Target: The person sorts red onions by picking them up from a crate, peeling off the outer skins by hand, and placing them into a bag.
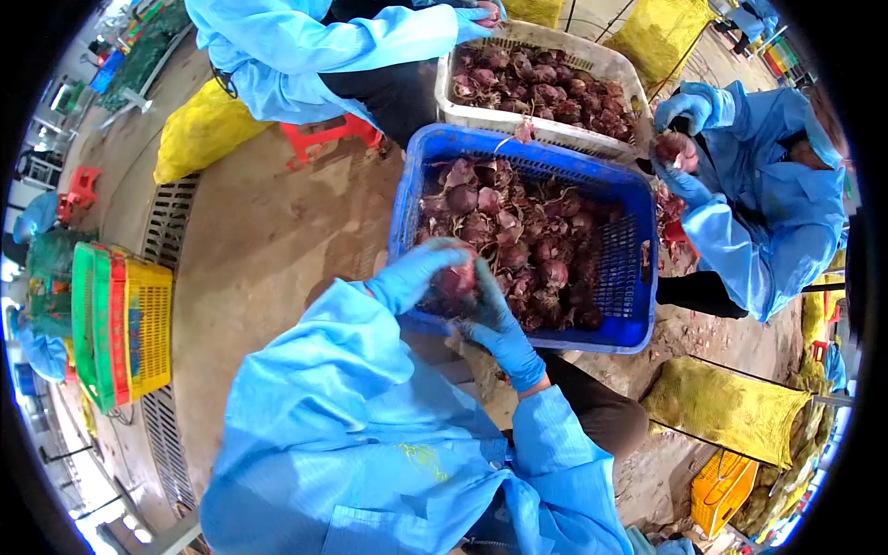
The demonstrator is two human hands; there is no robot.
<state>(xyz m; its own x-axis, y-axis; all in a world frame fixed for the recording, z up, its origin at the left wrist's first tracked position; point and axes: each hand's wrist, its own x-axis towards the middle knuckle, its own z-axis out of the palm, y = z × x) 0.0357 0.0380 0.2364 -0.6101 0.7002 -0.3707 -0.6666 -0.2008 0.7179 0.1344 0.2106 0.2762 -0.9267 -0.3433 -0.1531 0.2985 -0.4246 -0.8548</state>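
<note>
A red onion [456, 283] is between my two blue-gloved hands, over the near left corner of a blue plastic crate [643, 305]. My left hand [414, 274] wraps round it from the left, fingers over its top. On the other side my right hand [499, 326] closes against the onion's right face, its fingers pointing up; the exact contact of the fingertips is blurred. Many red onions [513, 231] with roots and loose skins fill most of the crate, leaving the right wall's slots showing.
Beyond the blue crate stands a white crate [592, 143] of red onions. One co-worker [768, 203] at right holds an onion; another [305, 60] sits at upper left. Yellow sacks [726, 407], a red stool [328, 139] and stacked crates [120, 324] stand around.
</note>
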